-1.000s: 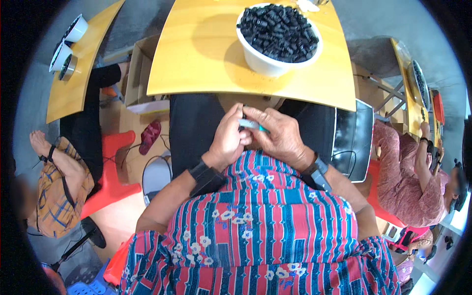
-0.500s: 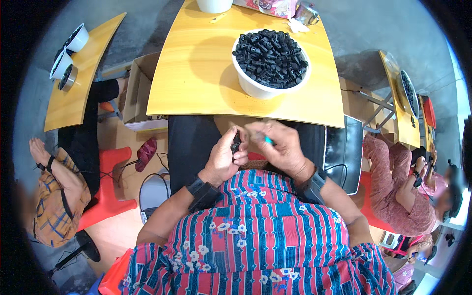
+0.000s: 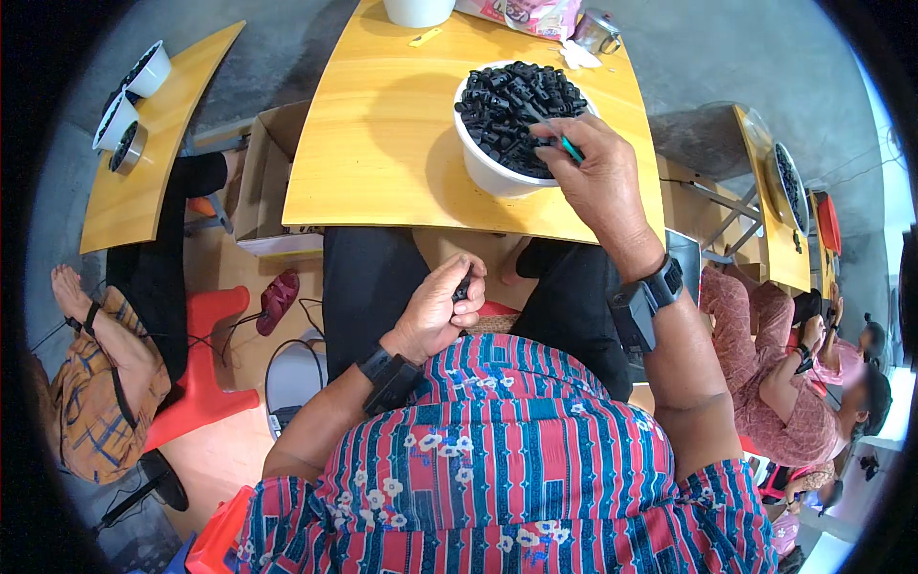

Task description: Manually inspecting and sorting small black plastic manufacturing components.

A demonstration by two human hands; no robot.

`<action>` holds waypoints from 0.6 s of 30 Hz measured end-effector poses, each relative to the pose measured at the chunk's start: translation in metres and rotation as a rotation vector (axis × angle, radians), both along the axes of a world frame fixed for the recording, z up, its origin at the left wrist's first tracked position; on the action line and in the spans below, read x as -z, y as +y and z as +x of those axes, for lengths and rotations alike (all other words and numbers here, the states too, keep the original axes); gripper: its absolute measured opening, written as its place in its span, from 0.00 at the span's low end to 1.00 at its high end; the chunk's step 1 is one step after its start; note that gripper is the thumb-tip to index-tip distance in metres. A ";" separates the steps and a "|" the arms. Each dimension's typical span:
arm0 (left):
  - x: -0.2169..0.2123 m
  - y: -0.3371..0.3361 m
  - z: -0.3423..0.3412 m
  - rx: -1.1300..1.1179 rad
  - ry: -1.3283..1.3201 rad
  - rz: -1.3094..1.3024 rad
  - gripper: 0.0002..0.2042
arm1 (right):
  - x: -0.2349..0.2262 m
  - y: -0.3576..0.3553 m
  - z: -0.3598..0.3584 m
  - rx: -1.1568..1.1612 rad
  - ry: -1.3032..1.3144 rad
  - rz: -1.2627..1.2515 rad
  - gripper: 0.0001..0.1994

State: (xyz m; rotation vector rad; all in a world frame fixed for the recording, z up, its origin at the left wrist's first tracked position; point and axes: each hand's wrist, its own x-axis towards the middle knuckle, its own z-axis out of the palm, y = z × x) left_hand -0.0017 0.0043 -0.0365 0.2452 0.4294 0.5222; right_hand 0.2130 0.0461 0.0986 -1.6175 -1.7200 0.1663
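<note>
A white bowl (image 3: 497, 172) heaped with small black plastic parts (image 3: 507, 100) stands at the near right of the yellow table. Over its right side, my right hand (image 3: 598, 158) is closed on a slim green-handled tool (image 3: 571, 148); a thin greyish end, perhaps a blade, sticks out toward the parts. Whether those fingertips also touch a part, I cannot tell. Above my lap, short of the table edge, my left hand (image 3: 440, 304) is curled round a small black plastic part (image 3: 463, 287), mostly hidden by the fingers.
The yellow table (image 3: 382, 143) also bears another white container (image 3: 419, 10), a pink packet (image 3: 526, 14), a metal canister (image 3: 598, 33) and a yellow strip (image 3: 425, 37). A cardboard box (image 3: 263, 182) sits below left. People sit at tables on both sides.
My right hand, with the green-handled tool, has gone from beside my left hand up and forward to the bowl. My left hand stays above my lap, still holding a black part.
</note>
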 end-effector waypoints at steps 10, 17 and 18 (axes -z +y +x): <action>-0.002 0.001 -0.003 0.034 0.025 0.054 0.08 | -0.008 0.011 -0.001 -0.108 -0.256 -0.094 0.14; -0.002 0.001 -0.004 0.032 0.037 0.041 0.10 | -0.003 0.017 0.001 -0.110 -0.281 -0.097 0.12; -0.002 0.001 -0.004 0.035 0.035 0.036 0.11 | -0.003 0.017 0.001 -0.109 -0.281 -0.097 0.12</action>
